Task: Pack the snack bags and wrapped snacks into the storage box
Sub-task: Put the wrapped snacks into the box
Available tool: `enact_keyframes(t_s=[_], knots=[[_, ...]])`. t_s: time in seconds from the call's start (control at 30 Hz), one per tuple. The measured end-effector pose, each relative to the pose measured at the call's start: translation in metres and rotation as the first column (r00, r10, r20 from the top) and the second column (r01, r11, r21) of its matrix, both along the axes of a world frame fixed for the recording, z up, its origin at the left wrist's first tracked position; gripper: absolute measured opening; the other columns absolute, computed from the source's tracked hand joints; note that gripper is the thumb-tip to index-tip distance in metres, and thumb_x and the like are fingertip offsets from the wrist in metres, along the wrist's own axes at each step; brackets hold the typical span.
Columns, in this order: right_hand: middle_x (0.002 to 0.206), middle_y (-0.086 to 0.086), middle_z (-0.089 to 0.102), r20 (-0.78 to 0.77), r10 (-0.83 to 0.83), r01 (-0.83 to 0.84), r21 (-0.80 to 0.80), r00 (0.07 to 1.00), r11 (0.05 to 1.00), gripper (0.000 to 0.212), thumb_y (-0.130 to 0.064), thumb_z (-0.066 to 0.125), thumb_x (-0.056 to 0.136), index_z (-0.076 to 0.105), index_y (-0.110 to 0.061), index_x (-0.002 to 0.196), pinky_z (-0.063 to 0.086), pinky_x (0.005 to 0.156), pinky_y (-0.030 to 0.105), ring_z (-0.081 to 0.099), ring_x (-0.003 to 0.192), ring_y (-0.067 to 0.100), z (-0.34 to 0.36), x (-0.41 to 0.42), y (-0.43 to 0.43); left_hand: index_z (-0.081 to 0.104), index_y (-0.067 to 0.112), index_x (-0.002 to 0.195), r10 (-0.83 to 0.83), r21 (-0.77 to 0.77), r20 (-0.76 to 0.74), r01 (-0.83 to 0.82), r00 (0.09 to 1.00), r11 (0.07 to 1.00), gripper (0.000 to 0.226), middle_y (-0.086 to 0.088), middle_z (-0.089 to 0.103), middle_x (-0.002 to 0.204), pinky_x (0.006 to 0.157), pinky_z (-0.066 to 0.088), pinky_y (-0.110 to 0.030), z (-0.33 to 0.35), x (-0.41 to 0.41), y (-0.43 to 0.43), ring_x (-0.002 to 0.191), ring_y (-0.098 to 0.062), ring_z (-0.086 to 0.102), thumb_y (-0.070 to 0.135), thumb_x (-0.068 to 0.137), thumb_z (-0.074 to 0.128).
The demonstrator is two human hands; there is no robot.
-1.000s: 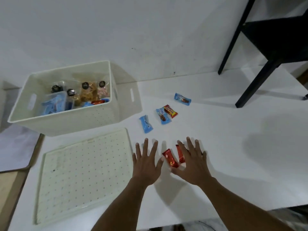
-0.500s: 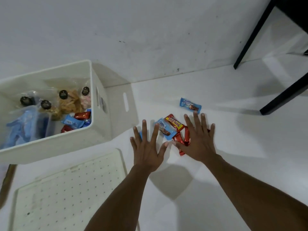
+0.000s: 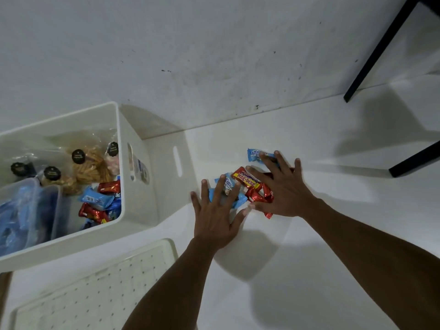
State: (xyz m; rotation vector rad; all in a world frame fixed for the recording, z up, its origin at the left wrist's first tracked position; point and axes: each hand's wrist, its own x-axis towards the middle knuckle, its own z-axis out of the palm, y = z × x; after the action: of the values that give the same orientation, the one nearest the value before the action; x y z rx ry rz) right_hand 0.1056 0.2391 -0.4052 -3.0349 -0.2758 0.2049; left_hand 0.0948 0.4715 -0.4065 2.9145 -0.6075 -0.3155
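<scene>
Both hands (image 3: 250,201) spread flat, wrapped snacks (image 3: 250,189) being corralled between; storage box (image 3: 140,186) lying leftward, left hand (image 3: 215,217) nearer.

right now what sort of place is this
Probably a plain room at home, set up for sorting: a white table against a scuffed white wall, a white storage box of snacks, black furniture legs.

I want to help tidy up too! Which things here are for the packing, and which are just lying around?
For the packing:
- storage box
- snack bags already inside it
- red wrapped snacks on the table
- blue wrapped snacks on the table
- left hand and right hand, spread flat over the loose snacks

Just lying around:
- dotted lid
- black furniture legs
</scene>
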Motion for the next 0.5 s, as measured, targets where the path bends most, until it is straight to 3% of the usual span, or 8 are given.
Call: enact_keyframes(t_s=[0.17, 0.33, 0.5], knots=[[0.165, 0.006, 0.014, 0.042, 0.041, -0.042, 0.027, 0.998, 0.999, 0.077, -0.082, 0.025, 0.084, 0.015, -0.048, 0.152, 0.02, 0.109, 0.072, 0.01, 0.15, 0.039, 0.0, -0.007, 0.009, 0.026, 0.042, 0.151, 0.024, -0.085, 0.037, -0.02, 0.999, 0.996, 0.066, -0.001, 0.013, 0.166, 0.12, 0.006, -0.062, -0.002, -0.005, 0.004, 0.153, -0.036, 0.001, 0.07, 0.094, 0.011], [0.154, 0.006, 0.035, 0.09, -0.001, -0.004, 0.055, 0.996, 0.998, 0.058, -0.064, 0.036, 0.092, 0.039, -0.041, 0.144, 0.028, 0.107, 0.062, 0.03, 0.142, 0.036, 0.0, -0.019, 0.02, 0.047, 0.029, 0.144, 0.03, -0.133, 0.135, -0.012, 0.99, 0.991, 0.049, -0.011, 0.036, 0.156, 0.119, 0.025, -0.053, -0.009, -0.012, 0.011, 0.145, -0.037, 0.027, 0.05, 0.102, 0.031], [0.141, 0.006, 0.049, 0.21, -0.119, 0.092, 0.136, 0.97, 0.986, 0.052, -0.056, 0.053, 0.086, 0.056, -0.029, 0.13, 0.041, 0.094, 0.045, 0.046, 0.123, 0.032, -0.005, -0.048, 0.037, 0.057, 0.028, 0.131, 0.128, -0.13, 0.202, -0.103, 0.971, 0.986, 0.043, -0.011, 0.043, 0.149, 0.092, 0.048, -0.043, -0.011, -0.033, 0.011, 0.114, -0.032, 0.047, 0.049, 0.098, 0.041]])
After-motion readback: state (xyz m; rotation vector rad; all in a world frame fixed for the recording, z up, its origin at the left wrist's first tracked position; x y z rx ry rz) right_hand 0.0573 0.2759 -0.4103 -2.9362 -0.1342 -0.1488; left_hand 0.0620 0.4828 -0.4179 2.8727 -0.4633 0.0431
